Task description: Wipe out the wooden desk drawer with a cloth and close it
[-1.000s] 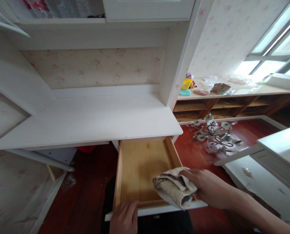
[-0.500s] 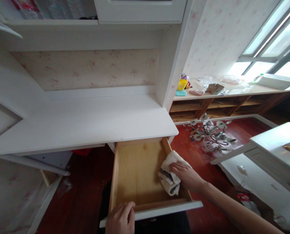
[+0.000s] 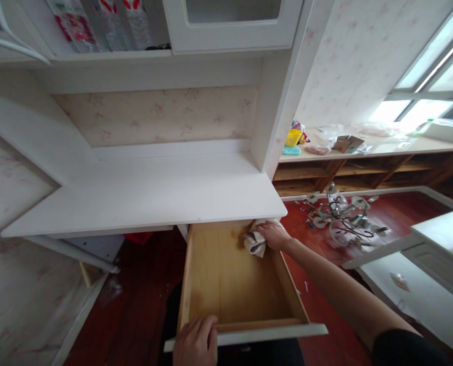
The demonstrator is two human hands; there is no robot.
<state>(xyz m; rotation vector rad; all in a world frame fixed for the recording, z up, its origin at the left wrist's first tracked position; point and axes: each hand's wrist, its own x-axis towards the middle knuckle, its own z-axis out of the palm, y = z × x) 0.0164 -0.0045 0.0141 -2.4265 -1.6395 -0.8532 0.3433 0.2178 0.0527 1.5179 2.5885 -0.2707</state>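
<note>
A wooden drawer [image 3: 226,284] with a white front stands pulled out from under a white desk [image 3: 146,190]. My left hand [image 3: 195,341] grips the drawer's front edge at the near left. My right hand [image 3: 274,235] reaches into the drawer's far right corner, just under the desk's edge, and presses a crumpled beige cloth [image 3: 254,242] against the wood. The rest of the drawer's floor shows bare wood.
Above the desk hangs a white cabinet [image 3: 230,23] beside an open shelf with plastic-wrapped items [image 3: 97,23]. On the right, a chandelier [image 3: 341,218] lies on the red wood floor below a long window shelf [image 3: 363,150] holding small items. White furniture panels [image 3: 420,274] stand at right.
My right hand has carried the cloth from the drawer's near right corner, along the right side, into the far right corner. My left hand has stayed on the drawer front.
</note>
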